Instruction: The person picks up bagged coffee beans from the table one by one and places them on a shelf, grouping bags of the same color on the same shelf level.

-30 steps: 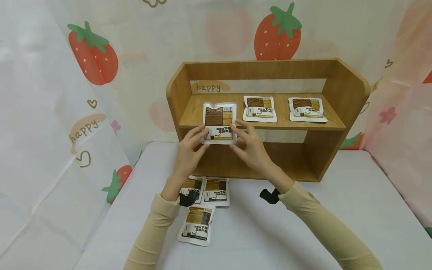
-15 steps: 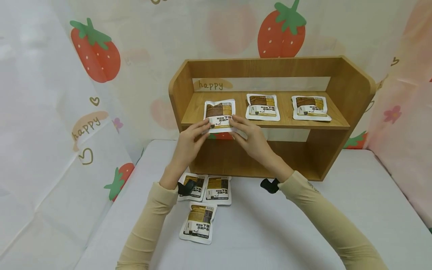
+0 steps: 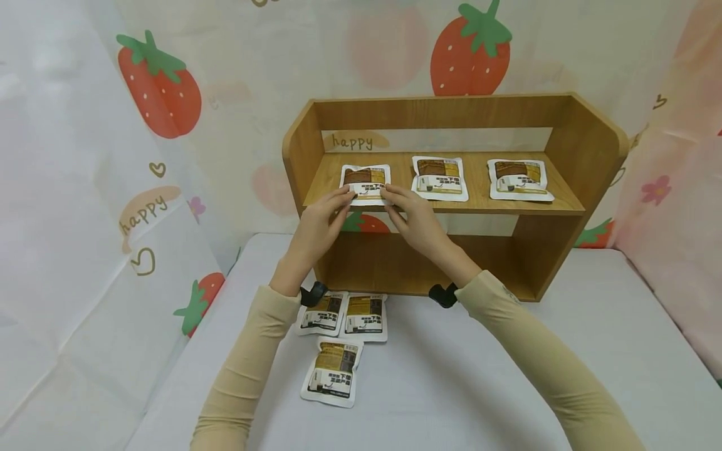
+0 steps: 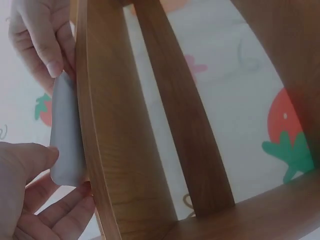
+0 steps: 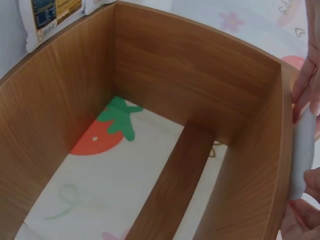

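Note:
In the head view a white foil packet (image 3: 365, 176) with a brown and gold label lies at the left of the wooden shelf's upper board (image 3: 399, 181). My left hand (image 3: 320, 227) pinches its near left corner, and my right hand (image 3: 416, 220) pinches the near right one. Seen edge-on in the left wrist view, the packet (image 4: 68, 135) rests against the board's front edge between both hands. Two similar packets, one in the middle (image 3: 439, 178) and one at the right (image 3: 519, 180), lie flat on the same board.
Below the shelf's left end, three more packets lie on the white table (image 3: 429, 388): one at the back left (image 3: 324, 314), one beside it (image 3: 365, 316) and one nearer (image 3: 333, 373). The shelf's side panel (image 3: 586, 156) rises at the right. Strawberry-print cloth hangs behind.
Both hands have moved the packet back and down from in front of the shelf onto the upper board. It has gone from tilted up to nearly flat.

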Tool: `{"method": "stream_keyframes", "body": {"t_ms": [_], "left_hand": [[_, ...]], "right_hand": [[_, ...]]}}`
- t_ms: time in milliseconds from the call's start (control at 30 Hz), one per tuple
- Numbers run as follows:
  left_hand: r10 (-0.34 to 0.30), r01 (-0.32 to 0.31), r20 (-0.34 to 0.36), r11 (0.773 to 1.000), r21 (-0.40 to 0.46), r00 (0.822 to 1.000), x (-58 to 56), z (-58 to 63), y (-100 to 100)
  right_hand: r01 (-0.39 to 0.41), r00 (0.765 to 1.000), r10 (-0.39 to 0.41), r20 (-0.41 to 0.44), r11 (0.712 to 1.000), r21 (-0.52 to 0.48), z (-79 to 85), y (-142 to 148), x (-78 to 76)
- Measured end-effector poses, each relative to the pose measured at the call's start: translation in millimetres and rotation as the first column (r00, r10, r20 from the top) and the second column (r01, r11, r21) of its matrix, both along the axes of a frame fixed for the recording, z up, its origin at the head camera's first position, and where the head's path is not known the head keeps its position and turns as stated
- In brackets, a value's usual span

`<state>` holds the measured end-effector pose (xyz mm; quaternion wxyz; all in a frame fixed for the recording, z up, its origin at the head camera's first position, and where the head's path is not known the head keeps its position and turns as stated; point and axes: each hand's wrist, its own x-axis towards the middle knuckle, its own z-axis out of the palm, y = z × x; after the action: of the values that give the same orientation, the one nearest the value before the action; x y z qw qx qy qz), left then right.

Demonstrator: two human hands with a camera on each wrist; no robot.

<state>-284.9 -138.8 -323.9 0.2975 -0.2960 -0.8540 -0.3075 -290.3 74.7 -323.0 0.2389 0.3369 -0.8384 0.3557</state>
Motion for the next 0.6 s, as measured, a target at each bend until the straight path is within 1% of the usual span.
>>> {"method": "stream_keyframes", "body": {"t_ms": [167,333,467,600], "left_hand": [[0.028,-0.028,-0.011,0.999,-0.025,1.000,-7.8,1.7,1.1],[0.061,-0.060,0.020,0.997,-0.039,0.998,-16.1,3.2,2.1],[0.095,-0.092,0.049,0.995,-0.045,0.994,-18.2,4.2,1.5],[0.136,-0.131,0.064,0.989,-0.067,0.989,-18.6,6.0,1.3]], "right_hand": [[0.029,0.999,-0.030,0.021,0.999,0.022,5.0,-4.5,-8.6],[0.053,0.995,-0.055,0.080,0.998,0.022,8.4,-8.7,-13.9],[0.062,0.991,-0.065,0.113,0.998,0.032,10.5,-13.2,-16.0],[0.085,0.989,-0.091,0.113,0.995,0.060,12.3,-16.5,-17.7]]}}
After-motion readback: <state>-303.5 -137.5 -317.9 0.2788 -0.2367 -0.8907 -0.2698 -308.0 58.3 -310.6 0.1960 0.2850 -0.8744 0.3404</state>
